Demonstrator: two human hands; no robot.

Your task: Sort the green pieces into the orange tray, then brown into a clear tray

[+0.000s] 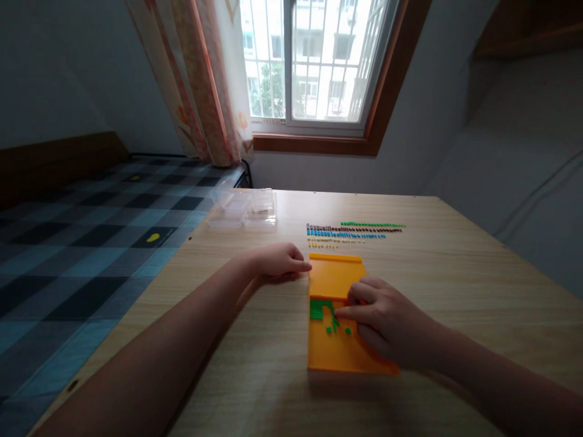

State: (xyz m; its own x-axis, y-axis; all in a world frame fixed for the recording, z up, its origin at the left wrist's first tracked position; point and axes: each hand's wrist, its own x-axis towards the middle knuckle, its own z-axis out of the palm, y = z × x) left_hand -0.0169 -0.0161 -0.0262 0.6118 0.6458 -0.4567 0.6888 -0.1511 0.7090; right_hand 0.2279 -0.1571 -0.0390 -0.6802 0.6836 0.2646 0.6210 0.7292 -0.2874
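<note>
An orange plastic tray lies on the table, with a raised ridge across its middle. In its near section sit small green pieces, some packed in a block at the upper left and others scattered. My right hand reaches over the tray's right side, its index finger stretched out and touching the loose green pieces; its thumb is apart and nothing shows in its grip. At the tray's left edge rests my left hand, with one fingertip against the edge and the other fingers curled in. No object is visible in it.
Beyond the tray, rows of tiny blue pieces, green, dark red and yellow ones are lined up. A clear plastic box stands at the table's far left. A bed with a checked cover adjoins the left side. Behind is a window.
</note>
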